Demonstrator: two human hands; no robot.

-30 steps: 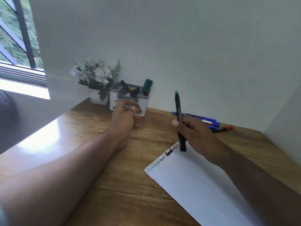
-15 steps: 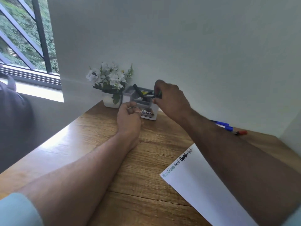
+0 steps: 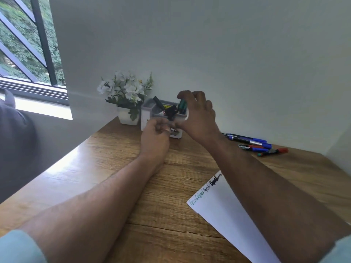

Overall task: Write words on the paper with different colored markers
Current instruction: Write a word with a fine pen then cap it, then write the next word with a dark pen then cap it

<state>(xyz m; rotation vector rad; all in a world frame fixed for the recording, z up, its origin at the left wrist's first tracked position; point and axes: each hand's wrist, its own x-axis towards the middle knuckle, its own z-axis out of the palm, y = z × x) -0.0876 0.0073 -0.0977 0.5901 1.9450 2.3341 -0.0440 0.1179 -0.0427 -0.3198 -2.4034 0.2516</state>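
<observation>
Wooden bench (image 3: 106,186), plain white wall behind, barred window to the far left of both hands.

Item 1, right hand (image 3: 197,112): raised over the marker holder (image 3: 161,118), fingers spread and curved, thumb low. Fingertips sit beside the green marker (image 3: 182,105) standing in the holder's right compartment; whether they pinch it or merely touch it cannot be told.

Item 2, left hand (image 3: 154,135): just in front of the holder and below the right hand, fingers loosely curled. Something small may lie between the fingertips; too unclear to say.

Item 3, marker holder: white and grey, divided, holding dark markers that lean at angles. Flower pot (image 3: 127,118) touching or just beside its left wall.

Item 4, paper (image 3: 224,211): near the right forearm, well behind the right hand on the person's side, one short line of words along its far edge in green and black.

Item 5, loose markers (image 3: 254,144): blue and red, lying to the right of the right hand, near the wall.

Risks, as judged:
- Holder is light and crowded; a sideways pull on one marker could tip it or drag a leaning neighbour out.
- Flower pot stands close enough to be knocked.
- Right forearm crosses above the paper; lowering it could smear fresh ink or shift the sheet.
- Picking a colour already used would fail the different-colours aim.
</observation>
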